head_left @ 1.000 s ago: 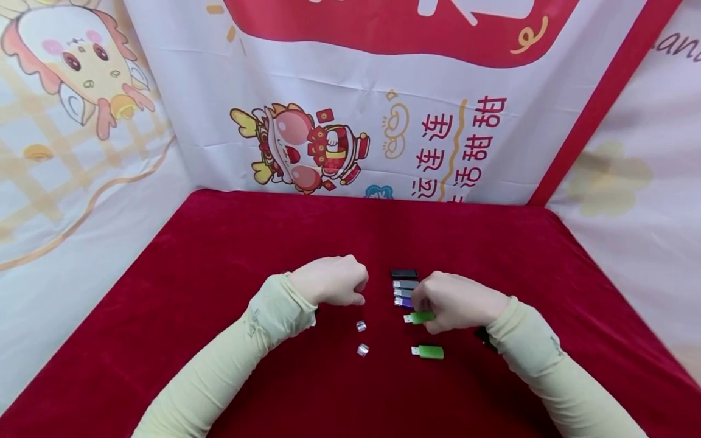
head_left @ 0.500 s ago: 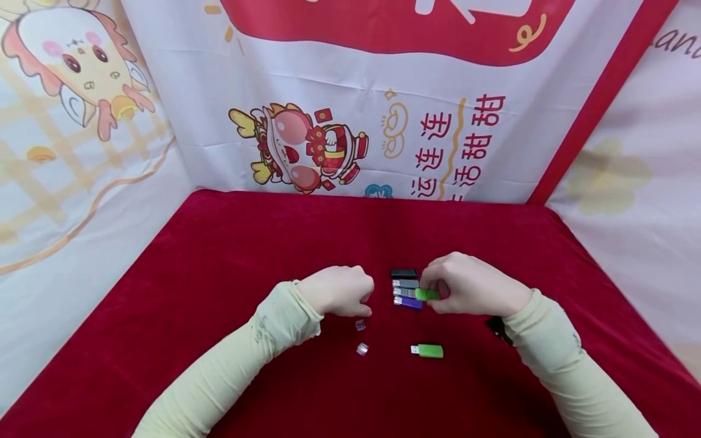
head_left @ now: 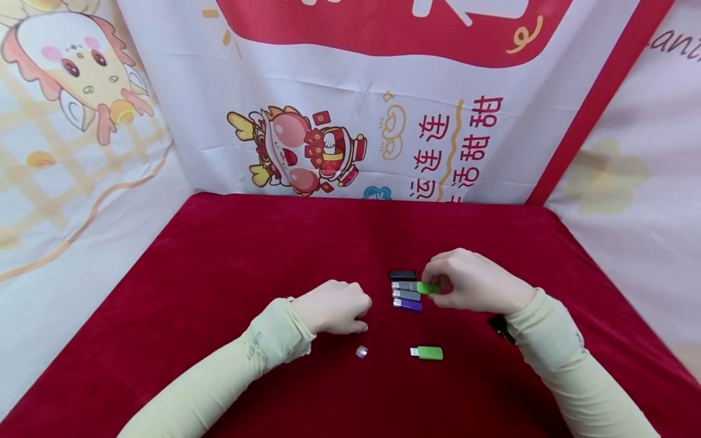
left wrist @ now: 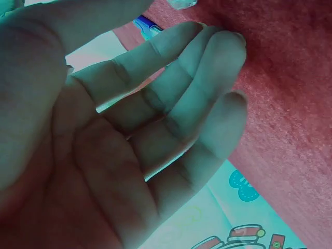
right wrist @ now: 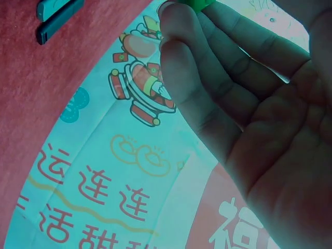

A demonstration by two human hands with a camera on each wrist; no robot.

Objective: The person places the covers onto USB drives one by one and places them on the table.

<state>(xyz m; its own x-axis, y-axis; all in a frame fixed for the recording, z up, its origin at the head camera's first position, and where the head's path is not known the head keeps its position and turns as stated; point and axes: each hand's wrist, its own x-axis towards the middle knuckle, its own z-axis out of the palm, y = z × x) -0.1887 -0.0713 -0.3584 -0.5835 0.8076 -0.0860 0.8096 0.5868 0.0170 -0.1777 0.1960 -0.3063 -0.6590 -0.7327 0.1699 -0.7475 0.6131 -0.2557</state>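
In the head view, my right hand [head_left: 473, 280] pinches a green USB flash drive [head_left: 429, 288] by its body, with the metal plug pointing left over a row of drives. In the right wrist view, its green end [right wrist: 198, 4] shows at the fingertips. The row has a black drive [head_left: 403, 275], two grey drives [head_left: 404, 285] and a purple drive [head_left: 408, 305]. My left hand [head_left: 335, 307] hovers low over the cloth, fingers loosely bent. In the left wrist view, a small clear cap [left wrist: 181, 3] lies just past thumb and forefinger, which stand apart.
A second green USB drive [head_left: 429, 353] lies nearer me, with a clear cap [head_left: 361, 351] to its left. Beside my right sleeve is a small black object [head_left: 501, 327]. Red cloth [head_left: 285, 237] covers the table, with printed curtains [head_left: 339, 79] around it.
My right hand has lifted the green drive from the cloth and moved it up to the row of drives. The left hand has come down and toward me, now hiding the farther clear cap.
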